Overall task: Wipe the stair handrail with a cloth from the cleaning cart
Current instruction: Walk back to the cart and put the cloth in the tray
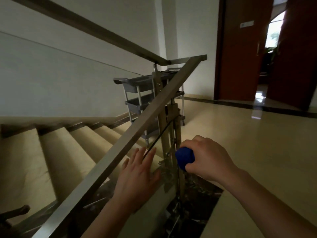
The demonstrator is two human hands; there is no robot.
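Observation:
A square steel handrail slopes from the bottom left up to a corner at the upper middle. A second rail rises to the top left. My left hand is open with fingers spread, just right of the lower rail and apart from it. A bunched blue cloth is clenched in my right hand, which hovers beside the metal baluster post. The grey cleaning cart stands behind the railing on the landing.
Beige stairs drop away to the left behind the glass panel. A glossy tiled landing spreads to the right. A red-brown door stands open at the upper right. A dark gap by the post base lies below my right hand.

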